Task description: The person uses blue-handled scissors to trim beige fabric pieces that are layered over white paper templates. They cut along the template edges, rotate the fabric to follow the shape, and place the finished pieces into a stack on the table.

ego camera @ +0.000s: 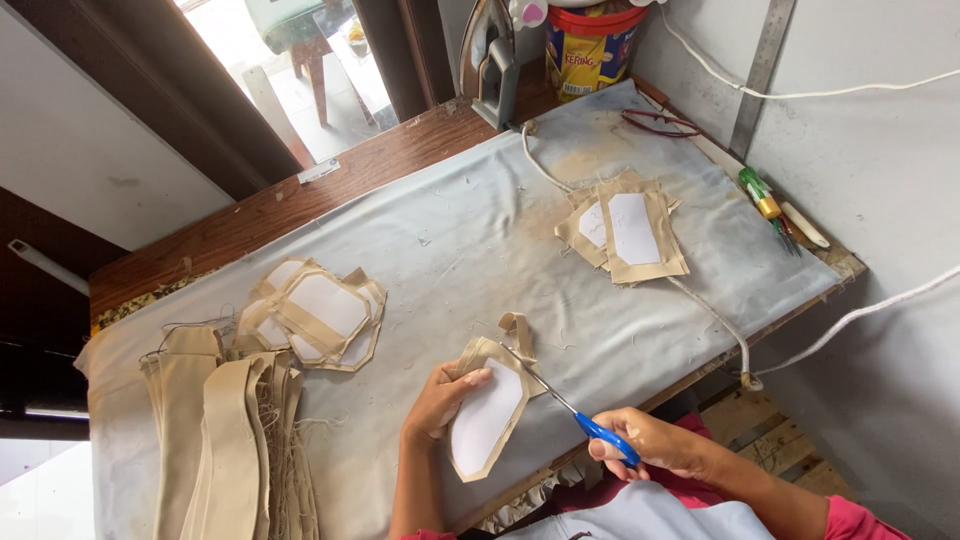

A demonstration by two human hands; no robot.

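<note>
Left hand (440, 400) grips tan pocket piece (490, 410), lifted off counter (480, 240) for trimming. Right hand (650, 445) closed through blue-handled scissors (575, 410), blades at its edge.

The left hand (437, 402) covers the upper left corner of the tan pocket piece (487, 412), and its thumb lies over part of the white lining. The right hand (655, 445) wraps the blue handles of the scissors (575, 412), so the finger loops are hidden; the thin blade tips against the fabric are too small to tell whether they are parted. Both forearms run out of the bottom edge. The stack of tan strips (225, 440) is cut off at the bottom edge too. The iron (488, 55) and the yellow tub (590, 45) are cropped at the top. The surface (300, 200) lies mostly hidden under the grey cloth (470, 240).
</note>
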